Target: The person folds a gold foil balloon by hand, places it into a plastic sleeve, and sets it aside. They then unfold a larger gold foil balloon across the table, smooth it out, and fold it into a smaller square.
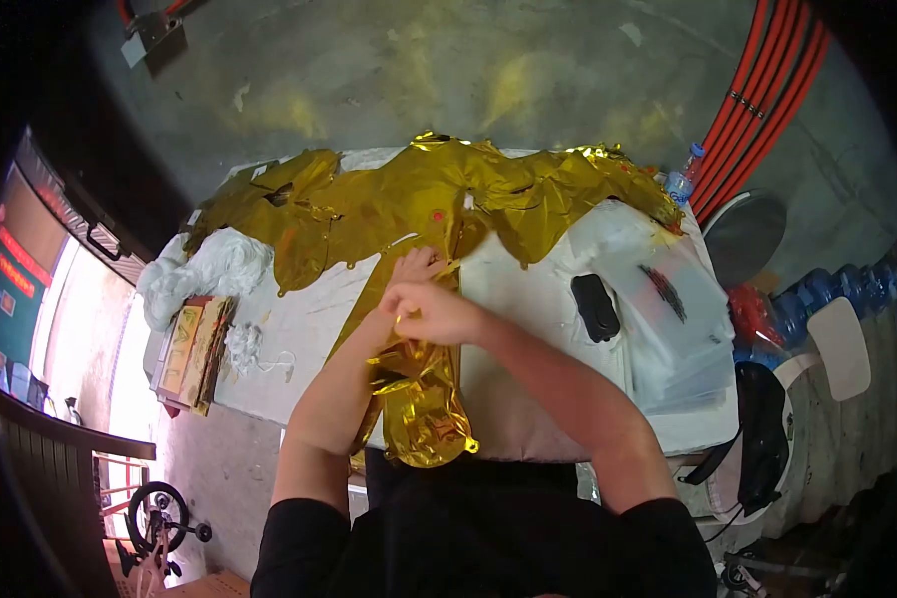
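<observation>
Foil pinched by left hand and right hand (bare table rightward).

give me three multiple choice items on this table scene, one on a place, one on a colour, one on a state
1. Where is the black object?
A) on top of the foil
B) on the table, right of the hands
C) on the floor
2. What colour is the foil?
A) silver
B) blue
C) gold
3. How is the right hand?
A) closed on the foil
B) flat on bare table
C) raised, empty

B: it lies on the white tabletop, right of both hands.
C: the crumpled sheet shines gold.
A: its fingers curl on foil, beside the left hand.
</observation>
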A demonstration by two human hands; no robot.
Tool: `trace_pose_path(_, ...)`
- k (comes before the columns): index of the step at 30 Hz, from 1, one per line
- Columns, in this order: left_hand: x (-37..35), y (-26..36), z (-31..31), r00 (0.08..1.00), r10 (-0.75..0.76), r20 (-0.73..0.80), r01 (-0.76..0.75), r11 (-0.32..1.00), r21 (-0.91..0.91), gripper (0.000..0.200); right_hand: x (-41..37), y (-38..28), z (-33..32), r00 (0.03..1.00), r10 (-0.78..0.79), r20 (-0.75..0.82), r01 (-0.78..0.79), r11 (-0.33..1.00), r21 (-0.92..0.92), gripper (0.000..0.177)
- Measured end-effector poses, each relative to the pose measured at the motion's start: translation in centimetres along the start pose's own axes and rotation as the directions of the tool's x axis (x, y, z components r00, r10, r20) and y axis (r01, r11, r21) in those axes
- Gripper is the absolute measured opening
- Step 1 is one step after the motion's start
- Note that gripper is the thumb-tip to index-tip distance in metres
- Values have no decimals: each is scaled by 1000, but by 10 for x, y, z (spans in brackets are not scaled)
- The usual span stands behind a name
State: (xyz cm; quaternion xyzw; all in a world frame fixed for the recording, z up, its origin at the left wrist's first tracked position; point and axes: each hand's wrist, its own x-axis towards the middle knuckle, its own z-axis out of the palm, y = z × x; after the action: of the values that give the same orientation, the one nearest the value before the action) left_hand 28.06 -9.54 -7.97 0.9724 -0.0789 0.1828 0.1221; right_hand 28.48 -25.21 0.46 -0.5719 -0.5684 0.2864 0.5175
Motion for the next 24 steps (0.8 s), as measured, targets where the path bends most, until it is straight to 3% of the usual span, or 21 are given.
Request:
trace_pose_path(2, 1, -5, -9, 993, 38, 112, -23, 991, -131, 40, -1, -10, 3, 1000, 12, 19, -13, 995, 100, 20)
trace_pose_path(3, -5, 3, -5, 999, 25, -20, -26, 999, -44, 36, -10, -15, -4, 996, 86, -24, -76, 957, 279, 22)
trace_pose_path(4, -4, 7, -8, 1000, 18, -19, -19, 999, -44, 36, -18, -19, -11, 984, 169, -51, -129, 884, 450, 25)
trace_pose_path(6, -1, 19, -17, 994, -77, 77, 73, 996, 54, 30, -31, 11, -35, 949, 262, -175, -199, 930, 310, 29)
trace_pose_path(7, -1, 24, -17, 999, -49, 5, 49, 998, 37, 28, -36, 22, -38, 948, 265, -175, -203, 929, 309, 29)
trace_pose_path(8, 0, 23, -16, 999, -48, 4, 48, 998, 34, 28, -40, 30, -41, 929, 199, -313, -263, 949, -176, 31)
trace_pose_path(9, 1, 22, -15, 997, -65, 35, 63, 997, 47, 26, -43, 38, -42, 913, 73, -401, -325, 726, -607, 33)
trace_pose_path(10, 1, 19, -13, 994, -82, 67, 78, 995, 62, 25, -43, 49, -39, 912, 75, -403, -327, 725, -606, 33)
trace_pose_path(12, -1, 10, -5, 998, -53, 36, 50, 995, 85, 21, -37, 66, -29, 906, -193, -377, -197, 596, -778, 44)
trace_pose_path(13, -3, 5, 1, 1000, -24, 8, 23, 994, 109, 18, -33, 60, -25, 935, 3, -355, -267, 667, -696, 60)
trace_pose_path(14, -3, -3, 7, 1000, -23, 14, 22, 994, 109, 18, -30, 63, -16, 933, 6, -359, -270, 670, -692, 60)
trace_pose_path(16, 2, -10, 8, 982, -93, 163, 90, 996, 25, 15, -27, 65, 3, 908, -10, -419, -346, 547, -762, 70)
trace_pose_path(17, 0, -6, 5, 981, -95, 167, 92, 995, 24, 15, -28, 62, 6, 917, 47, -396, -348, 580, -736, 76)
trace_pose_path(18, -2, -1, 2, 980, -172, 101, 182, 978, -98, 15, -31, 60, 11, 917, 51, -394, -348, 583, -734, 76)
trace_pose_path(19, -3, 7, -7, 966, -256, 45, 259, 939, -224, 17, -35, 54, 18, 930, 21, -366, -319, 540, -779, 77)
trace_pose_path(20, -4, 9, -11, 965, -258, 50, 263, 938, -226, 17, -40, 49, 24, 941, -6, -337, -291, 493, -820, 78)
trace_pose_path(22, -3, 12, -16, 936, -338, 101, 352, 895, -275, 24, -51, 39, 36, 948, -3, -319, -276, 493, -825, 80)
trace_pose_path(24, -2, 14, -19, 935, -338, 103, 353, 892, -280, 26, -66, 25, 49, 979, 122, -165, -205, 578, -790, 80)
